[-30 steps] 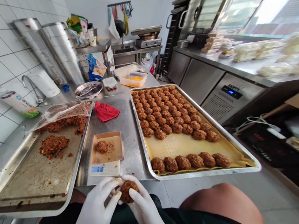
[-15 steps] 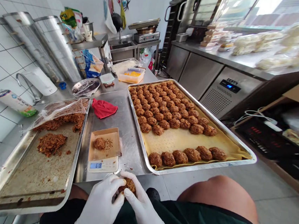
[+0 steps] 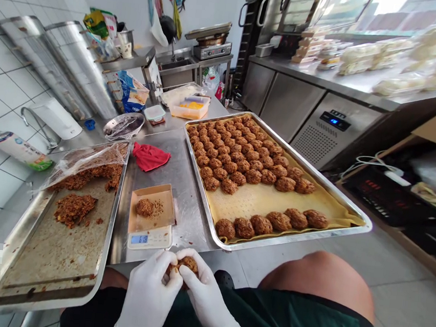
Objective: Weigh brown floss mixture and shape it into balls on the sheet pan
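Between my two white-gloved hands is a brown ball of chunky mixture (image 3: 188,263), held just off the table's front edge. My left hand (image 3: 151,291) grips its left side with thumb and fingers curled in. From the right, my right hand (image 3: 207,296) closes round it, thumb pressed on top. Beyond them a kitchen scale (image 3: 149,240) reads 61.8, with a cardboard tray (image 3: 165,212) on it and another ball (image 3: 145,207) among crumbs. On the right, a lined baking tray (image 3: 256,200) bears rows of shaped balls (image 3: 253,176). The undersides of my fingers are hidden.
At left a metal tray (image 3: 58,261) holds loose brown mixture (image 3: 74,210), partly under plastic film (image 3: 87,164). A red cloth (image 3: 151,157) lies between the trays. Farther back are a bowl (image 3: 123,126) and a plastic tub (image 3: 189,110). My knee (image 3: 318,281) is below the right tray.
My thumbs and fingers have shifted on the ball, and my right thumb sits higher over it. The view has moved slightly; the trays and scale stay put.
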`<control>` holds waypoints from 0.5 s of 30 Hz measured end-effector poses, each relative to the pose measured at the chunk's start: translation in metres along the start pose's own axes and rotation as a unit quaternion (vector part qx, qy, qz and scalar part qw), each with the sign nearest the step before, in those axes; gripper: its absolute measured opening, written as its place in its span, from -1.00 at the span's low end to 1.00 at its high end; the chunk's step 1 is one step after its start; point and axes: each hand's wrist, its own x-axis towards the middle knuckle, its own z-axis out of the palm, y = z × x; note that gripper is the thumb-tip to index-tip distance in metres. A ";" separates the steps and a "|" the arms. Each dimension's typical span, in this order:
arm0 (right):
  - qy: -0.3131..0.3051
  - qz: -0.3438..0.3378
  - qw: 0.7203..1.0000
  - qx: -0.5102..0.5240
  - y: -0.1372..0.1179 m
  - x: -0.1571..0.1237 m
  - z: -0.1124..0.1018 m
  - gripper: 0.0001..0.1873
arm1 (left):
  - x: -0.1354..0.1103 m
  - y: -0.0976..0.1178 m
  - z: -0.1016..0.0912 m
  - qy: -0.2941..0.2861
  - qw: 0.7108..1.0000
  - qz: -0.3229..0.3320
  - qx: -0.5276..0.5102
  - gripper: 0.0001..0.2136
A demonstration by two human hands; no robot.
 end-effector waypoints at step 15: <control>0.003 0.020 0.976 0.215 -0.002 0.003 -0.004 -0.85 | 0.076 -0.055 -0.069 0.099 0.992 -0.005 0.075 -0.84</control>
